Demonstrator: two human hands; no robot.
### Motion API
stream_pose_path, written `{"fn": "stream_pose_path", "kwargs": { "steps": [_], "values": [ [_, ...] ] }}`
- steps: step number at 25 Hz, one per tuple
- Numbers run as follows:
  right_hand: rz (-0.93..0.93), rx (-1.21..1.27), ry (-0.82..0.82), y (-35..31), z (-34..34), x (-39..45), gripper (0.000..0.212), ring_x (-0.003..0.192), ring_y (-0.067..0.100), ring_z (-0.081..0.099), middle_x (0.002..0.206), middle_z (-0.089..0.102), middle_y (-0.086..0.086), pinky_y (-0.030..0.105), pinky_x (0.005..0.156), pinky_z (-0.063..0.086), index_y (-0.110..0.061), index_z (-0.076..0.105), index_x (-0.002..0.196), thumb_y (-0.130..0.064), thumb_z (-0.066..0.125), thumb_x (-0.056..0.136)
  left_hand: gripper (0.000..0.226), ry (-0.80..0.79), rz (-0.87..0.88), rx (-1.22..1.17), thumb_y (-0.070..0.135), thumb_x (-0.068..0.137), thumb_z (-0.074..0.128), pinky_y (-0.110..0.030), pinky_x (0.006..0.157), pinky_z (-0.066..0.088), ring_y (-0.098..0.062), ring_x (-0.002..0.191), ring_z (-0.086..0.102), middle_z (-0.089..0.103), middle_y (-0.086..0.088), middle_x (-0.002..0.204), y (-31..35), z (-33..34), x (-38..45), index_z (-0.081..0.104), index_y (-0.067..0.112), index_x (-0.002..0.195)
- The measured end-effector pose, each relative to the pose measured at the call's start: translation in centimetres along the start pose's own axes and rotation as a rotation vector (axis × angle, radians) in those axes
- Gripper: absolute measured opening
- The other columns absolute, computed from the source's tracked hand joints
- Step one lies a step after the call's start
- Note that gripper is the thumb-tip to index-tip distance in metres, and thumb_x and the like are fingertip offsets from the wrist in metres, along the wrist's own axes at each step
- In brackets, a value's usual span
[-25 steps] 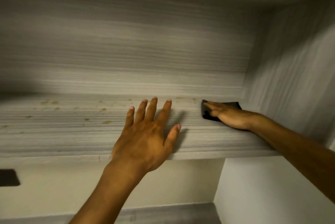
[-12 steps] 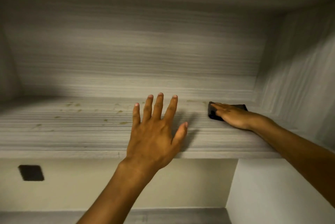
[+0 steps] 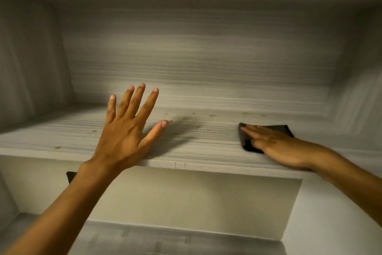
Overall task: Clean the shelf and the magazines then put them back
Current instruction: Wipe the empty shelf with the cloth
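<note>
On the far left, the side wall [image 3: 31,64] of the alcove runs back into shade and meets the back wall [image 3: 196,58], both in a pale striped wood grain. The shelf [image 3: 62,137] spans the whole width as one flat board in the same grain, and small yellowish-brown spots [image 3: 57,147] dot its surface near the left front edge and along the back.

The left hand [image 3: 128,130] is raised in front of the shelf, left of centre, palm down, fingers straight and spread wide, thumb out to the right; it holds nothing. Whether the palm touches the front edge cannot be told. Its shadow [image 3: 179,130] falls on the board just to the right.

Below that wrist, a small dark rectangle [image 3: 70,176] shows on the cream wall [image 3: 186,192] under the shelf, partly hidden by the forearm.

Further right, a dark cloth [image 3: 268,128] lies flat on the shelf, near the right side. The right hand [image 3: 277,147] presses on it with fingers straight and close together, pointing left, covering most of the near part of the cloth. The heel of the hand rests near the front edge of the board.

No magazines are in view.
</note>
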State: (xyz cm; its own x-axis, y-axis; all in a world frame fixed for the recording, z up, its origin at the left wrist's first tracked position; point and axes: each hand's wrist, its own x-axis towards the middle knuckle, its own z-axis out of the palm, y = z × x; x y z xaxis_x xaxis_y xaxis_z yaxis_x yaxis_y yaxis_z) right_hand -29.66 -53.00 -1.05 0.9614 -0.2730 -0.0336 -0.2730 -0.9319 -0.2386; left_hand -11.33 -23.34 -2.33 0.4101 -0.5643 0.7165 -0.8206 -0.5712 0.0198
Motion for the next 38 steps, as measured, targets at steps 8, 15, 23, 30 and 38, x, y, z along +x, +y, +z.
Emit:
{"fn": "stream_pose_path", "kwargs": {
  "steps": [8,15,23,30,38],
  "values": [
    [0.074,0.025,-0.035,1.1,-1.2,2.8,0.049,0.146,0.003,0.004,0.155,0.002,-0.018,0.017,0.114,-0.002,-0.028,0.007,0.153,-0.03,0.02,0.107,0.066,0.02,0.063,-0.065,0.06,0.095,0.017,-0.046,0.121,-0.006,-0.014,0.149,-0.004,-0.002,0.004,0.163,-0.1,0.6,-0.7,0.006,0.031,0.154],
    [0.26,0.005,0.041,3.9,-3.2,9.3,0.049,0.138,0.022,0.032,0.153,0.031,0.003,0.036,0.116,0.022,-0.017,0.037,0.143,-0.045,0.029,0.103,0.066,-0.009,0.118,-0.111,0.059,0.096,0.016,-0.044,0.12,-0.005,-0.012,0.149,-0.002,0.001,0.006,0.162,-0.4,0.7,-0.1,0.002,0.031,0.154],
    [-0.061,0.023,-0.048,-2.9,0.8,7.5,0.053,0.146,0.005,-0.001,0.159,0.0,-0.017,0.03,0.121,-0.001,-0.029,0.005,0.154,-0.033,0.022,0.105,0.067,-0.033,0.103,-0.136,0.065,0.094,0.01,-0.046,0.121,-0.004,-0.01,0.149,-0.006,-0.002,0.008,0.162,0.0,0.7,-0.2,0.0,0.036,0.153],
    [-0.024,0.054,-0.043,0.1,-0.5,10.3,0.051,0.148,0.009,0.005,0.161,0.005,-0.008,0.03,0.121,0.001,-0.024,0.012,0.154,-0.029,0.026,0.106,0.065,-0.03,0.08,-0.143,0.066,0.094,0.009,-0.048,0.121,-0.002,-0.009,0.149,-0.007,-0.003,0.01,0.162,-0.3,0.8,-0.5,-0.003,0.038,0.152],
    [-0.005,-0.018,0.009,-1.9,0.4,11.3,0.052,0.148,0.011,0.003,0.162,0.0,-0.007,0.029,0.121,0.001,-0.024,0.006,0.155,-0.032,0.02,0.105,0.065,-0.055,0.067,-0.154,0.067,0.093,0.007,-0.045,0.121,-0.005,-0.007,0.148,-0.008,-0.004,0.01,0.162,-0.3,0.6,-0.1,-0.005,0.041,0.152]
  ]
}}
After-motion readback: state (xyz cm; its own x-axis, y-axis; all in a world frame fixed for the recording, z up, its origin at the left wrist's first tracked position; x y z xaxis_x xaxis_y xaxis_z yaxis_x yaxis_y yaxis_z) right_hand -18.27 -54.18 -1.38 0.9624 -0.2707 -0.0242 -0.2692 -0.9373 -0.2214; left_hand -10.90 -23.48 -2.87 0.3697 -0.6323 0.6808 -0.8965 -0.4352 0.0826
